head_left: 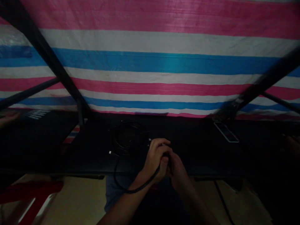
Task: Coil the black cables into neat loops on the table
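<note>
My left hand (156, 161) is closed around a black cable (146, 184), which loops down over my left wrist and back up toward the table. Pressed against it on the right is my right hand (177, 170), its fingers mostly hidden behind the left one; what it holds cannot be made out. A coil of black cable (114, 140) lies on the dark table (197, 156) just left of my hands, with a small pale connector (110, 152) at its left side.
A phone (227, 132) lies at the table's right. Dark metal bars (50, 59) slant up on both sides before a striped sheet (150, 62). Another person's hand (9, 118) shows at the far left. A red stool (35, 193) stands below left.
</note>
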`<state>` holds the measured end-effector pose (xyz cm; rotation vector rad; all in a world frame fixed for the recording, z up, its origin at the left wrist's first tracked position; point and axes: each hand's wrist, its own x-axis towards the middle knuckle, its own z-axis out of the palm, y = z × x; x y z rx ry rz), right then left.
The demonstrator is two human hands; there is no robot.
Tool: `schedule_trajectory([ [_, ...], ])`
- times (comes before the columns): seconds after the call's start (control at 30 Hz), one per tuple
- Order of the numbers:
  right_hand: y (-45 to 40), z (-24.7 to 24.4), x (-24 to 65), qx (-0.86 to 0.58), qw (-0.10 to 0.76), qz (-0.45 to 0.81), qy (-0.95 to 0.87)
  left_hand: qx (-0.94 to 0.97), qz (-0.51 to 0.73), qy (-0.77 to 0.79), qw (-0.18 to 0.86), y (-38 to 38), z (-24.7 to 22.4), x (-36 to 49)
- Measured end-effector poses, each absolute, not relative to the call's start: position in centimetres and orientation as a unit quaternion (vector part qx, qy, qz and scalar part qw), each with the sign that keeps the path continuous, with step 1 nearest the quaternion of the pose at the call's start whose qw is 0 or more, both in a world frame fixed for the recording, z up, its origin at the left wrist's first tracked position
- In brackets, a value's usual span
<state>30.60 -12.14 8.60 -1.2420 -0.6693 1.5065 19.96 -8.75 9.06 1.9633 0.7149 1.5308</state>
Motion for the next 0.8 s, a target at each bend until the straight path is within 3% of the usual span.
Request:
schedule_trajectory([
  [0.13,-11.4,9.5,31.1,-0.492,0.551,0.625,-0.254,0.723,0.576,0.295,0.241,-8.5,7.5,21.2],
  [0.27,-10.2,10.8,32.8,-0.454,0.598,0.601,-0.275,0.680,0.530,0.339,0.375,-10.3,5.4,22.3],
  [0.4,-8.6,13.1,36.1,-0.408,0.559,0.632,-0.347,0.622,0.385,0.418,0.538,-14.2,3.8,22.0],
  [0.53,-7.4,14.9,39.0,-0.372,0.476,0.668,-0.436,0.678,0.139,0.308,0.652,-15.6,8.2,19.3],
  [0.6,-6.9,15.5,39.7,-0.381,0.434,0.680,-0.452,0.636,0.121,0.208,0.733,-14.3,12.3,17.9],
  [0.67,-6.5,16.1,39.8,-0.393,0.379,0.683,-0.485,0.623,0.294,0.245,0.682,-11.9,16.1,17.1],
  [0.73,-6.1,16.7,39.5,-0.401,0.313,0.663,-0.550,0.706,0.432,0.320,0.461,-8.9,18.6,17.2],
  [0.8,-5.7,17.3,39.1,-0.405,0.267,0.618,-0.619,0.799,0.419,0.331,0.277,-5.9,19.5,18.2],
])
